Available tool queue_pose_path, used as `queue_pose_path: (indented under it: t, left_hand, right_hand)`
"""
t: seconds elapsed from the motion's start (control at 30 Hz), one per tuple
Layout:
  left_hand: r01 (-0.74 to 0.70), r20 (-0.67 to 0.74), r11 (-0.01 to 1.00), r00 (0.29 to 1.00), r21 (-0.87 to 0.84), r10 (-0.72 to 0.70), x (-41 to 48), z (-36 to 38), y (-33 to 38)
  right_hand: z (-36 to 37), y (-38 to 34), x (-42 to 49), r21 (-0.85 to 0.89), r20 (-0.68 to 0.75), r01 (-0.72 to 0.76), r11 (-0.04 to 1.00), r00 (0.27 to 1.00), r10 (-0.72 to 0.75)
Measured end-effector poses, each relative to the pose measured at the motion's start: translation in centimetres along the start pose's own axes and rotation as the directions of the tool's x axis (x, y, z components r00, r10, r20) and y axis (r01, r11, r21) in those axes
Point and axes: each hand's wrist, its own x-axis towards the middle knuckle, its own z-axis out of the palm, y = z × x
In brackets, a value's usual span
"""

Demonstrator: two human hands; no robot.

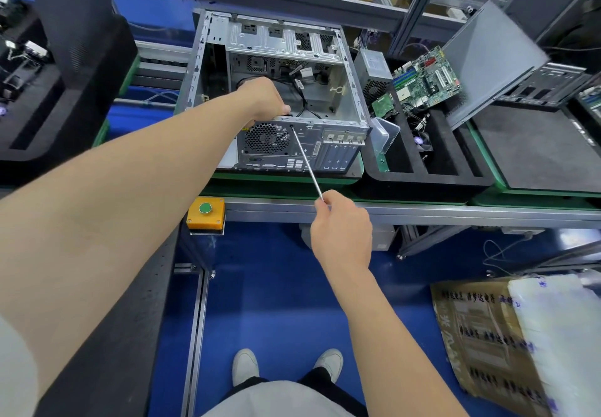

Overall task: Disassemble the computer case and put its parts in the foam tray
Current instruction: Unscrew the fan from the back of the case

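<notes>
Case (338, 156) lies open on its side, perforated steel rear panel facing the person. Left hand (265, 99) grips the panel's top edge above the fan grille (266, 138), fingers curled over it, arm outstretched. Right hand (341, 224) pinches the thin screwdriver (307, 164), whose tip touches the panel right of the grille. Black foam tray (422, 182) sits right of the case.

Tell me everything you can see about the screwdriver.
The screwdriver is a long, thin, shiny metal shaft with a dark tip. It slants from the right hand, which holds its near end and hides any handle, up to the computer case, where the tip meets the rear panel just right of the fan grille, near the top edge. Nothing else touches it.
</notes>
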Motion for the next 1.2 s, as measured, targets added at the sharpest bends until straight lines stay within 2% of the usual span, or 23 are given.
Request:
queue_pose_path:
  t: [0.07,0.13,0.2,0.27,0.33,0.43,0.5,0.57,0.6,0.67,0.73,0.8,0.9,0.97,1.0,1.03,1.07,1.1,1.13,1.2]
  left_hand:
    - [-0.003,-0.009,1.0,1.0,-0.027,0.003,-0.5,-0.1,0.4]
    - [0.006,-0.015,0.999,1.0,-0.046,-0.007,-0.7,0.0,0.6]
    - [0.001,-0.031,0.999,1.0,-0.035,-0.002,-0.8,-0.1,0.5]
    - [-0.01,-0.037,1.0,0.999,-0.014,0.01,-0.8,-0.1,0.5]
    - [-0.013,-0.039,1.0,0.999,-0.011,0.013,-0.8,-0.2,0.4]
    - [-0.013,-0.028,1.0,1.0,-0.006,0.013,-0.8,-0.3,0.3]
    - [-0.012,-0.026,1.0,1.0,0.012,0.012,-0.8,-0.3,0.3]
    - [-0.009,-0.023,1.0,1.0,0.023,0.01,-0.6,-0.2,0.3]
    - [-0.009,-0.022,0.999,1.0,0.03,0.01,-0.4,-0.2,0.3]
    - [-0.014,-0.023,0.999,1.0,0.038,0.015,-0.1,-0.1,0.1]
    - [-0.016,-0.021,0.999,1.0,0.028,0.016,0.0,-0.1,0.1]
    - [-0.015,-0.022,1.0,1.0,0.017,0.016,0.0,-0.1,0.1]
    - [-0.013,-0.008,1.0,1.0,-0.005,0.013,-0.1,-0.1,0.0]
    - [-0.008,-0.007,1.0,1.0,-0.017,0.008,-0.1,-0.1,0.0]
    - [-0.009,-0.01,1.0,1.0,-0.013,0.009,-0.2,-0.1,0.0]
    - [-0.013,-0.011,1.0,1.0,-0.004,0.012,-0.2,-0.1,0.1]
    - [-0.014,-0.012,1.0,1.0,0.003,0.014,-0.2,-0.1,0.1]
    - [-0.012,-0.014,1.0,1.0,0.002,0.012,-0.1,0.0,0.1]
    - [-0.011,-0.016,1.0,1.0,0.0,0.011,0.0,0.0,0.1]
    - [-0.013,-0.023,1.0,1.0,0.005,0.013,0.2,0.0,0.0]
  right_hand:
    - [-0.6,0.4,0.5,0.217,0.152,-0.038,0.975,0.988,0.005]
    - [-1.3,0.7,0.8,0.441,0.354,-0.206,0.873,0.934,0.041]
    - [-1.8,0.8,1.3,0.612,0.571,-0.462,0.642,0.82,0.045]
    - [-2.4,0.5,1.4,0.66,0.717,-0.652,0.373,0.695,-0.055]
    - [-2.9,0.1,1.4,0.654,0.755,-0.74,0.156,0.625,-0.198]
    - [-3.0,-0.5,1.1,0.611,0.702,-0.784,-0.109,0.6,-0.384]
    - [-2.5,-0.8,0.6,0.514,0.649,-0.815,-0.269,0.574,-0.499]
    - [-1.6,-1.2,-0.2,0.427,0.605,-0.821,-0.38,0.572,-0.554]
    - [-1.1,-1.4,-0.5,0.426,0.604,-0.809,-0.404,0.587,-0.539]
    - [0.0,-1.8,-1.0,0.524,0.638,-0.769,-0.367,0.64,-0.428]
    - [0.6,-1.9,-1.2,0.656,0.66,-0.72,-0.226,0.693,-0.29]
    - [0.9,-1.9,-1.3,0.751,0.65,-0.66,-0.007,0.741,-0.166]
    - [1.1,-1.6,-1.4,0.753,0.55,-0.5,0.427,0.835,0.008]
    - [0.8,-1.5,-1.3,0.599,0.355,-0.294,0.744,0.931,0.082]
    - [0.7,-1.4,-1.1,0.447,0.234,-0.176,0.877,0.969,0.075]
    - [0.6,-1.2,-0.9,0.253,0.13,-0.08,0.964,0.99,0.048]
    - [0.7,-0.9,-0.8,0.042,0.053,-0.016,0.999,0.999,0.014]
    - [0.8,-0.7,-0.6,-0.125,0.001,0.024,0.992,1.0,-0.024]
    - [0.8,-0.5,-0.6,-0.212,-0.035,0.044,0.976,0.998,-0.053]
    - [1.0,-0.1,-0.5,-0.185,-0.047,0.063,0.981,0.996,-0.073]
